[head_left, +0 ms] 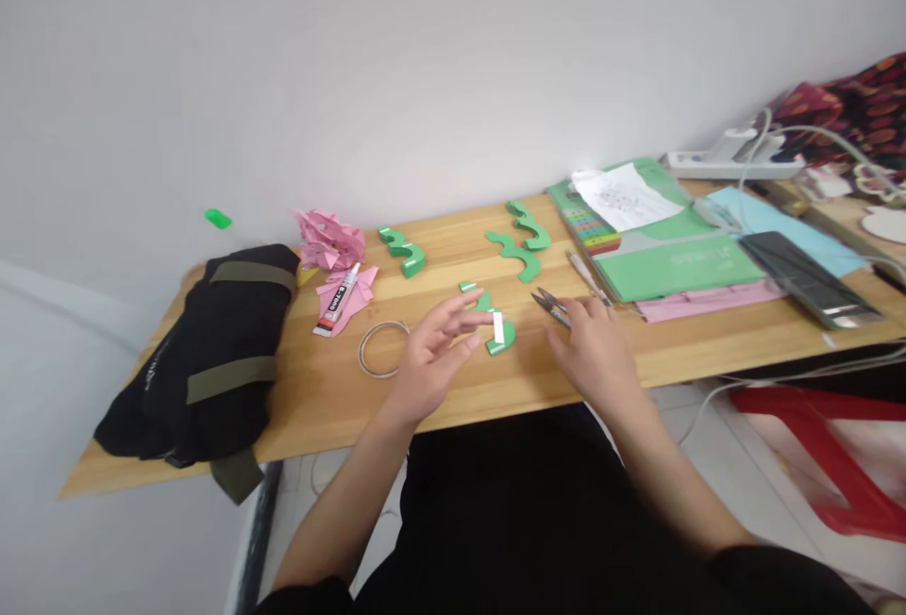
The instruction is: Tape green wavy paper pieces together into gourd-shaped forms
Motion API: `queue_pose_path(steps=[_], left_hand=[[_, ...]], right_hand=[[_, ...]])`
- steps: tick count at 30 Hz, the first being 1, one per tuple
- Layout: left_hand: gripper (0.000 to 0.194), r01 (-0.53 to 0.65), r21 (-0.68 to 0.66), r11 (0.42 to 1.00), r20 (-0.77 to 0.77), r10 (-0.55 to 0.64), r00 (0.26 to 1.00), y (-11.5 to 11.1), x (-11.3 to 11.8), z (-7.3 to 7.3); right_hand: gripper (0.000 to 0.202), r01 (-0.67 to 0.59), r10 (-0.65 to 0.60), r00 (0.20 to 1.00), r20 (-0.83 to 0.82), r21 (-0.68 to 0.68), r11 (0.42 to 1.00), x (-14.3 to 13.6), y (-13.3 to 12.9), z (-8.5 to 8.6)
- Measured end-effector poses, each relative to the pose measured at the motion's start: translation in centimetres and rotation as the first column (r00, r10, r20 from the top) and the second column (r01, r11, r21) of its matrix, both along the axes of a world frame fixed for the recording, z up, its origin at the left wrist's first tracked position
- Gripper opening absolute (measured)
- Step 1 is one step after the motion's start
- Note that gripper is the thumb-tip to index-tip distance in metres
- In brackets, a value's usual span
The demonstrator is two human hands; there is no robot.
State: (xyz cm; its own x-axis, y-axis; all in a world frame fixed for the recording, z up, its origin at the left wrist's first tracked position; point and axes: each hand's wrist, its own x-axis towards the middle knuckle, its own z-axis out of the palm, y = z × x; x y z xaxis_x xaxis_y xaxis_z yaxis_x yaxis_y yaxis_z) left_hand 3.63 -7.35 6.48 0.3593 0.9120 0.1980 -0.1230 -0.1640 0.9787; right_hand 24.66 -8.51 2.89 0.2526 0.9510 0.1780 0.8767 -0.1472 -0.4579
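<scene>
My left hand [437,351] hovers over the wooden table with its fingers apart; a small white strip [498,327] is at its index fingertip, seemingly stuck there. Beneath it lies a wavy green piece [502,343], partly hidden by the fingers. My right hand [595,343] is closed on small dark scissors [551,305], whose blades point left and stand slightly apart. A roll of tape [362,351] lies left of my left hand. Farther back are more wavy green pieces, one group at the left [411,261] and another at the right [528,264].
A black bag [233,341] covers the table's left end, beside pink paper [331,240] and a glue tube [338,299]. At the right are green folders [679,268], a white pen [587,275], a phone [807,277] and a power strip [736,167] with cables.
</scene>
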Motion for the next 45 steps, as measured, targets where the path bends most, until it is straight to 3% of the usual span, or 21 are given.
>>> queue_pose_path(steps=[3, 6, 8, 9, 11, 14, 16, 18, 20, 21, 22, 25, 27, 30, 37, 45], left_hand=[[0.038, -0.03, 0.151, 0.988, -0.084, 0.043, 0.996, -1.0, 0.2, 0.6], [0.041, -0.051, 0.268, 0.962, -0.178, 0.102, 0.979, -1.6, 0.4, 0.7], [0.042, -0.059, 0.357, 0.932, -0.248, 0.156, 0.956, -1.8, 0.6, 0.7], [0.042, -0.062, 0.406, 0.912, -0.28, 0.188, 0.941, -1.8, 0.7, 0.6], [0.042, -0.064, 0.5, 0.864, -0.329, 0.258, 0.908, -1.8, 1.0, 0.5], [0.04, -0.05, 0.662, 0.748, -0.392, 0.403, 0.827, -1.9, 1.4, 0.4], [0.038, -0.012, 0.771, 0.636, -0.433, 0.537, 0.724, -1.9, 1.6, 0.3], [0.036, 0.018, 0.815, 0.579, -0.476, 0.652, 0.59, -1.8, 1.8, 0.2], [0.032, -0.025, 0.798, 0.602, -0.51, 0.698, 0.503, -1.5, 1.9, 0.1], [0.03, -0.071, 0.764, 0.641, -0.525, 0.681, 0.51, -1.4, 2.0, 0.1], [0.027, -0.118, 0.709, 0.695, -0.533, 0.638, 0.555, -1.2, 2.0, 0.1], [0.014, -0.17, 0.45, 0.877, -0.475, 0.396, 0.786, -0.8, 2.1, 0.2], [0.008, -0.17, 0.328, 0.929, -0.396, 0.299, 0.868, -0.6, 2.3, 0.4], [0.006, -0.205, 0.307, 0.93, -0.332, 0.306, 0.892, -0.5, 2.6, 0.4], [0.005, -0.243, 0.355, 0.903, -0.344, 0.368, 0.864, -0.1, 3.0, 0.1], [0.006, -0.218, 0.326, 0.92, -0.354, 0.333, 0.874, 0.4, 3.0, -0.1]], right_hand=[[0.025, 0.0, 0.002, 0.979, -0.206, 0.008, 1.0, 0.2, 0.1, 0.2], [0.024, -0.164, 0.153, 0.875, -0.46, 0.017, 0.986, -0.3, -0.8, 1.3], [0.034, -0.319, 0.259, 0.614, -0.745, 0.066, 0.946, -1.1, -1.7, 2.6], [0.032, -0.339, 0.271, 0.495, -0.825, 0.104, 0.935, -1.7, -2.1, 3.2], [0.025, -0.316, 0.273, 0.375, -0.886, 0.155, 0.936, -2.6, -2.5, 4.1], [0.019, -0.265, 0.267, 0.377, -0.887, 0.173, 0.949, -3.4, -2.5, 4.3], [0.016, -0.257, 0.264, 0.391, -0.882, 0.171, 0.951, -3.5, -2.3, 3.9], [0.013, -0.233, 0.255, 0.397, -0.882, 0.172, 0.957, -3.5, -2.1, 3.5], [0.011, -0.194, 0.241, 0.411, -0.879, 0.174, 0.965, -3.4, -1.9, 3.4], [0.01, -0.176, 0.236, 0.428, -0.873, 0.176, 0.968, -3.4, -1.9, 3.3], [0.01, -0.167, 0.238, 0.449, -0.861, 0.181, 0.969, -3.4, -1.9, 3.3], [0.01, -0.185, 0.281, 0.506, -0.815, 0.216, 0.959, -3.4, -1.9, 3.4], [0.01, -0.202, 0.309, 0.528, -0.791, 0.237, 0.95, -3.4, -1.8, 3.3], [0.011, -0.211, 0.332, 0.549, -0.767, 0.257, 0.943, -3.4, -1.7, 2.9], [0.012, -0.224, 0.347, 0.584, -0.734, 0.265, 0.938, -3.2, -1.5, 2.3], [0.014, -0.23, 0.326, 0.595, -0.734, 0.233, 0.945, -3.1, -1.1, 2.0]])
